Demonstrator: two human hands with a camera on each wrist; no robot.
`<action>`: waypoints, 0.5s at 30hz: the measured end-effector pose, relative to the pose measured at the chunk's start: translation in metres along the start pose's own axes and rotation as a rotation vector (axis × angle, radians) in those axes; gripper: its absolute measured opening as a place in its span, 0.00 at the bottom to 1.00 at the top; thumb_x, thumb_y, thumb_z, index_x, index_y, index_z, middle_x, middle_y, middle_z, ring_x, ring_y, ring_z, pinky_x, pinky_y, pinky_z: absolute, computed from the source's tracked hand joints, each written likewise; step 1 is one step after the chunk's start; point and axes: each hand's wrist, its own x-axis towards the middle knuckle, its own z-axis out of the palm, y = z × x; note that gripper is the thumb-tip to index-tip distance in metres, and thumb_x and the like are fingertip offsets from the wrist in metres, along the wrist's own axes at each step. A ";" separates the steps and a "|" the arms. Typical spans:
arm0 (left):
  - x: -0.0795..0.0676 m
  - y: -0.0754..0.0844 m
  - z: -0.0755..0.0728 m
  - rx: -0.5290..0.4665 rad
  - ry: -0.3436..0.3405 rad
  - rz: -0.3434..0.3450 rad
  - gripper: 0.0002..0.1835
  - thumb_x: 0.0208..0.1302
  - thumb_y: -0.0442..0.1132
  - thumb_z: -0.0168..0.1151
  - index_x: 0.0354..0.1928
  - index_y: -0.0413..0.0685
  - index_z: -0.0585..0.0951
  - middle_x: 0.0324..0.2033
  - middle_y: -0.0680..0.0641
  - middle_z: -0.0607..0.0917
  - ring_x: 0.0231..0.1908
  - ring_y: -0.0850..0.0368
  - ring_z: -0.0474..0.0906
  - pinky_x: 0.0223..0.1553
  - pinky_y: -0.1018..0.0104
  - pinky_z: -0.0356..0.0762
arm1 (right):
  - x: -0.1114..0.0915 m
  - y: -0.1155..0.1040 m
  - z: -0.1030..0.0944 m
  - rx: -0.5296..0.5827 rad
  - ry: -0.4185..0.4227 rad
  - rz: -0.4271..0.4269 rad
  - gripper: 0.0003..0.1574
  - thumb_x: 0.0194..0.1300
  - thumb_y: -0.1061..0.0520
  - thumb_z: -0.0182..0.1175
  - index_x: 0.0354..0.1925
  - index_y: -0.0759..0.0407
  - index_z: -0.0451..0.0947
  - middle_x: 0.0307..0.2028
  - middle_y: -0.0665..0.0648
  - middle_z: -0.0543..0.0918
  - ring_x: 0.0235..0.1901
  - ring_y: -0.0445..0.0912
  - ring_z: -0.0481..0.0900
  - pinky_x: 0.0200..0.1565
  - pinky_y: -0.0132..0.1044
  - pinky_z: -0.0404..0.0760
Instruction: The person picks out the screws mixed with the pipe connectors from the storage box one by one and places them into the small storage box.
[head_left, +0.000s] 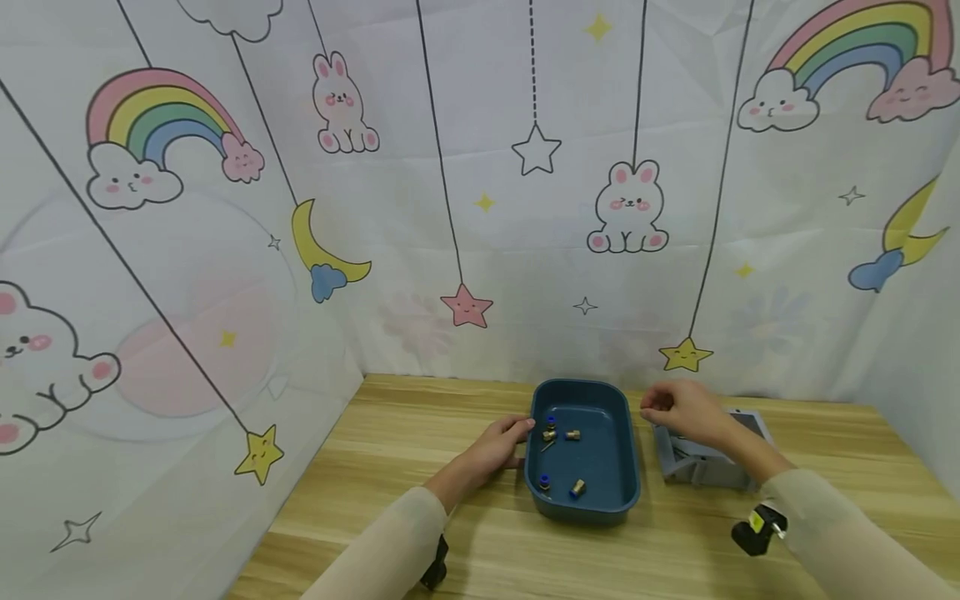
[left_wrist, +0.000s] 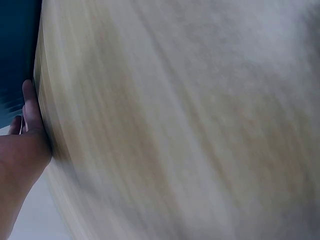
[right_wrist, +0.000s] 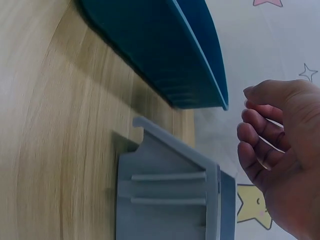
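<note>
A dark blue rectangular bin (head_left: 585, 500) stands on the table, holding several small brass fittings, some with blue ends, such as the fitting (head_left: 577, 488) near its front. My left hand (head_left: 491, 446) rests against the bin's left side, fingertips at the rim; in the left wrist view its fingers (left_wrist: 32, 107) lie along the blue wall. Over the back left of a grey box (head_left: 716, 473) hovers my right hand (head_left: 690, 410). Its fingers are loosely bent with nothing visible between them in the right wrist view. The forearm partly hides the grey box's contents.
The wood-grain table (head_left: 405, 417) carries both containers, the grey box close to the bin's right. A white cloth (head_left: 525, 233) printed with rabbits, stars and rainbows hangs behind and at the sides. A black wrist device (head_left: 759, 529) sits by the right sleeve.
</note>
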 end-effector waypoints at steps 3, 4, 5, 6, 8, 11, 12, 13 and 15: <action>0.001 0.000 0.000 0.008 -0.008 0.002 0.31 0.83 0.50 0.54 0.74 0.32 0.70 0.66 0.35 0.79 0.67 0.44 0.76 0.53 0.51 0.88 | 0.003 -0.003 0.002 0.008 -0.009 -0.002 0.02 0.71 0.60 0.70 0.39 0.58 0.85 0.30 0.46 0.83 0.30 0.40 0.79 0.32 0.35 0.81; 0.001 0.000 0.000 0.008 -0.009 0.002 0.31 0.83 0.50 0.54 0.74 0.32 0.70 0.66 0.35 0.79 0.67 0.44 0.76 0.53 0.51 0.88 | 0.004 -0.004 0.003 0.010 -0.012 -0.002 0.02 0.71 0.60 0.70 0.40 0.58 0.85 0.30 0.46 0.83 0.30 0.40 0.79 0.32 0.35 0.81; 0.001 0.000 0.001 0.008 -0.010 0.003 0.31 0.83 0.49 0.54 0.74 0.32 0.70 0.66 0.35 0.79 0.67 0.44 0.76 0.53 0.51 0.88 | 0.005 -0.004 0.004 0.015 -0.012 -0.003 0.02 0.71 0.60 0.70 0.40 0.58 0.85 0.30 0.47 0.83 0.30 0.40 0.79 0.32 0.35 0.80; 0.001 0.000 0.001 0.006 -0.009 0.004 0.31 0.83 0.50 0.54 0.74 0.32 0.69 0.66 0.35 0.79 0.67 0.43 0.76 0.53 0.51 0.88 | 0.006 -0.005 0.005 0.020 -0.011 -0.006 0.02 0.70 0.61 0.70 0.40 0.59 0.85 0.31 0.47 0.83 0.31 0.40 0.79 0.32 0.35 0.81; 0.001 0.000 0.000 0.004 -0.006 0.005 0.31 0.83 0.50 0.55 0.74 0.32 0.70 0.65 0.34 0.79 0.66 0.44 0.76 0.53 0.51 0.88 | 0.007 -0.006 0.008 0.026 -0.013 -0.010 0.02 0.70 0.61 0.70 0.39 0.59 0.86 0.30 0.47 0.83 0.30 0.40 0.79 0.32 0.35 0.81; 0.002 -0.001 0.000 0.000 -0.001 0.003 0.32 0.82 0.50 0.56 0.74 0.32 0.70 0.65 0.34 0.79 0.66 0.44 0.76 0.53 0.51 0.88 | 0.009 -0.007 0.011 0.036 -0.020 -0.020 0.02 0.70 0.61 0.70 0.39 0.59 0.86 0.30 0.47 0.83 0.30 0.40 0.79 0.32 0.34 0.81; 0.002 -0.001 0.000 -0.001 -0.001 0.003 0.32 0.82 0.50 0.56 0.73 0.31 0.70 0.65 0.34 0.79 0.66 0.44 0.76 0.53 0.50 0.88 | 0.010 -0.008 0.012 0.040 -0.024 -0.022 0.02 0.70 0.61 0.70 0.39 0.59 0.85 0.30 0.47 0.84 0.30 0.40 0.79 0.32 0.34 0.81; 0.002 -0.001 0.000 -0.002 -0.001 0.002 0.32 0.82 0.50 0.56 0.73 0.31 0.70 0.65 0.34 0.79 0.66 0.44 0.76 0.53 0.50 0.88 | 0.010 -0.008 0.013 0.045 -0.028 -0.024 0.02 0.70 0.61 0.70 0.39 0.59 0.85 0.31 0.47 0.84 0.30 0.40 0.79 0.32 0.34 0.81; 0.002 -0.001 0.000 -0.003 -0.001 0.002 0.32 0.82 0.50 0.56 0.73 0.31 0.70 0.65 0.34 0.79 0.66 0.44 0.76 0.53 0.50 0.88 | 0.011 -0.010 0.014 0.061 -0.032 -0.028 0.02 0.70 0.62 0.70 0.39 0.59 0.85 0.31 0.47 0.84 0.31 0.40 0.79 0.32 0.34 0.81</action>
